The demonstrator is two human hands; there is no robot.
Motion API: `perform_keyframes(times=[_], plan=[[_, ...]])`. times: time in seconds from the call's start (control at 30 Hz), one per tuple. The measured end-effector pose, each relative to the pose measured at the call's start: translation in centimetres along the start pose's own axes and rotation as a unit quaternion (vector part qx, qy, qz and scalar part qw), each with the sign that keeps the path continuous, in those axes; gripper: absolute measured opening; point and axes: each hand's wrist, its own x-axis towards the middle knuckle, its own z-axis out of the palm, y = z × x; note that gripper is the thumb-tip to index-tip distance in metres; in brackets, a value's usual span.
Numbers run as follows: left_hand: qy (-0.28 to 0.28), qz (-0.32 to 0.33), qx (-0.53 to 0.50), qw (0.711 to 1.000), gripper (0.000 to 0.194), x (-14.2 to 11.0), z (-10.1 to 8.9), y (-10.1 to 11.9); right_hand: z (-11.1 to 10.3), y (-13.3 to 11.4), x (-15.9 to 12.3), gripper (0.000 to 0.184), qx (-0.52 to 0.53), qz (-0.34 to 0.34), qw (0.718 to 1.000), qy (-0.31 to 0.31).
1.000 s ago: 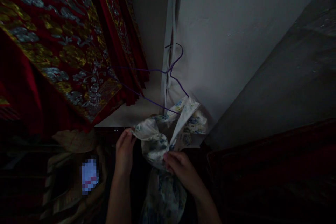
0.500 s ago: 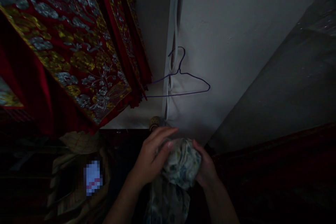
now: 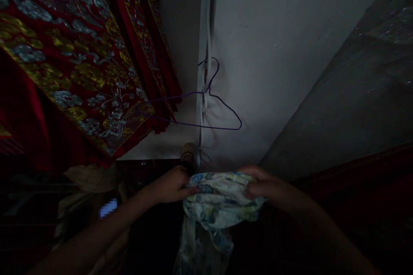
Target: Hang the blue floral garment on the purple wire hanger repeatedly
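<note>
A pale cloth (image 3: 222, 206) with a blue, green and yellow floral print hangs gathered between my two hands, its lower part trailing down out of view. My left hand (image 3: 176, 184) pinches its left upper edge between thumb and fingers. On the other side, my right hand (image 3: 260, 182) grips the right end, the fingers partly hidden by folds. Just beyond the hands a thin purple clothes hanger (image 3: 214, 128) hangs from a white cable (image 3: 208, 25) on the wall, with no garment on its visible part.
At left hangs red fabric (image 3: 87, 73) with gold and silver embroidery, overlapping the hanger's left end. The white wall (image 3: 264, 51) is ahead. A tan clog-like shoe (image 3: 187, 151) lies at the wall's foot. Lower left are a checked cloth (image 3: 95, 178) and a blurred bright patch (image 3: 108, 209).
My hands have moved apart, spreading the bunched cloth wider between them. The hanger has turned slightly and shifted left in view, as has the whole scene.
</note>
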Motion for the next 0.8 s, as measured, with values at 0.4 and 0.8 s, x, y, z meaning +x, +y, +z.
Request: perform_keyframes(times=[0.4,0.8], plan=[[0.193,-0.176,-0.083,0.962,0.036,-3.6,-7.9,2.2,1.1,-1.3,17.5,0.059,-0.138,-0.307,0.928,0.161],[0.037,-0.351,0.222,0.909,0.030,-4.5,-8.4,0.1,-3.2,1.8,11.2,0.056,-0.299,-0.301,0.903,0.067]])
